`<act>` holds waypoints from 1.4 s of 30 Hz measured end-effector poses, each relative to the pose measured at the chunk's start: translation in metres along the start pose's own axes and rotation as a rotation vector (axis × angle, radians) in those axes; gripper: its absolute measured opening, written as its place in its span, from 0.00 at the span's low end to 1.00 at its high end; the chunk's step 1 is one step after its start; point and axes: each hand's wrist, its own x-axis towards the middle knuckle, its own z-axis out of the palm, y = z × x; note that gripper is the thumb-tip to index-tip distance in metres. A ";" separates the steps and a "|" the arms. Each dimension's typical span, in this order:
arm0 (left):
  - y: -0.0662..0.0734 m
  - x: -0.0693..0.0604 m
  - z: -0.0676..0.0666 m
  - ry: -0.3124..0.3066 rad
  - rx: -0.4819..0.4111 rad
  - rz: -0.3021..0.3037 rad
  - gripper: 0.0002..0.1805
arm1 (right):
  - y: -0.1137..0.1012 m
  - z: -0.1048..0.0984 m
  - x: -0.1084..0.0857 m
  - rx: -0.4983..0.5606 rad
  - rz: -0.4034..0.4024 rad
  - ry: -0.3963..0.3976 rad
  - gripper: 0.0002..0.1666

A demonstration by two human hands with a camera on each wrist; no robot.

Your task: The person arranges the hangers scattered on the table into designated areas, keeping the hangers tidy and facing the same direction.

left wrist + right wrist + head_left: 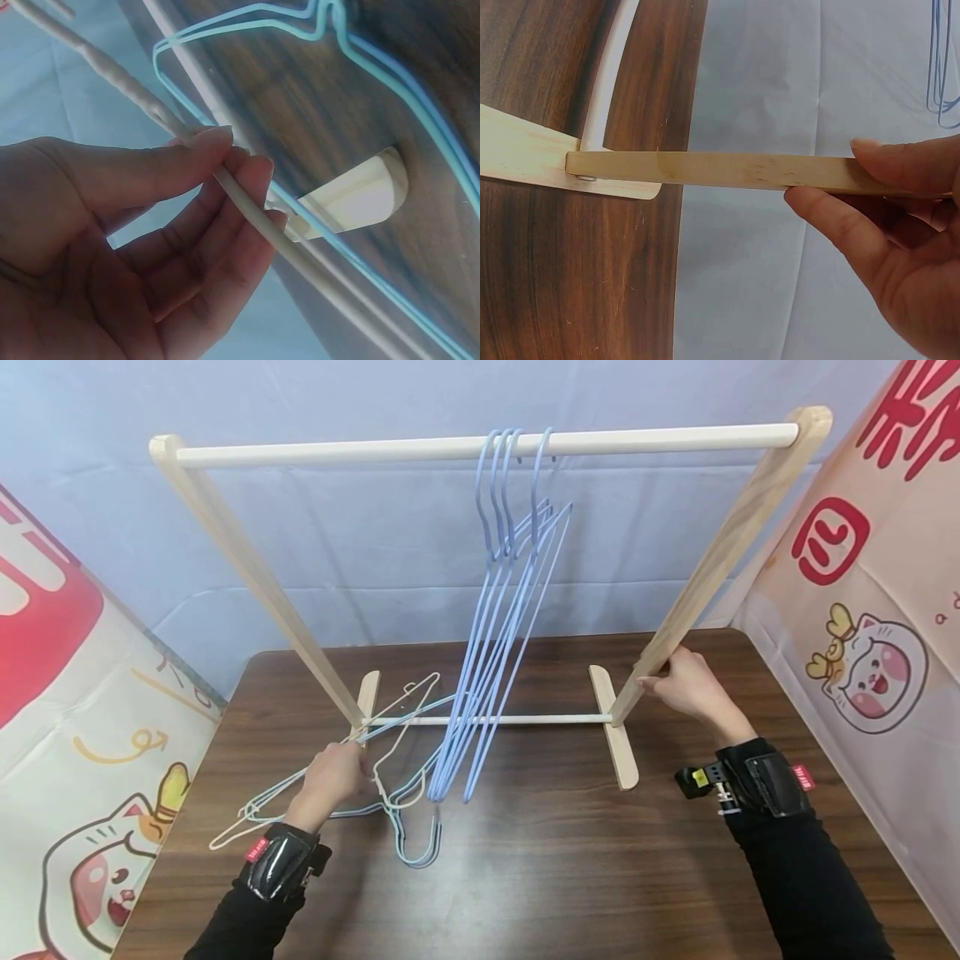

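In the head view my left hand (336, 779) is at the left of the table. Between thumb and fingertips it pinches the wire of a cream clothes hanger (259, 221). Light blue hangers (424, 105) lie on the table beside that wire, their hooks pointing toward me. My right hand (690, 687) grips the right post (720, 560) of a wooden clothes rack low down, thumb and fingers on either side of the wood. Several lavender-blue hangers (480, 493) hang by their hooks from the rack's top bar (337, 452), right of its middle.
The rack's left post (255, 577) rises behind my left hand. A thin lower rod (555, 719) joins the two feet, and the right foot (621, 758) rests on the brown table (525, 885). Cloth hangs behind the table, with printed sheets at both sides.
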 end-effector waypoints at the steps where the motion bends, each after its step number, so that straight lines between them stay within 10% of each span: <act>1: 0.001 0.000 -0.001 0.003 0.000 -0.002 0.04 | 0.000 0.000 0.000 0.000 -0.001 0.001 0.21; 42: 0.014 -0.002 -0.042 0.050 -0.078 0.066 0.10 | 0.001 0.001 0.001 0.008 0.004 0.006 0.20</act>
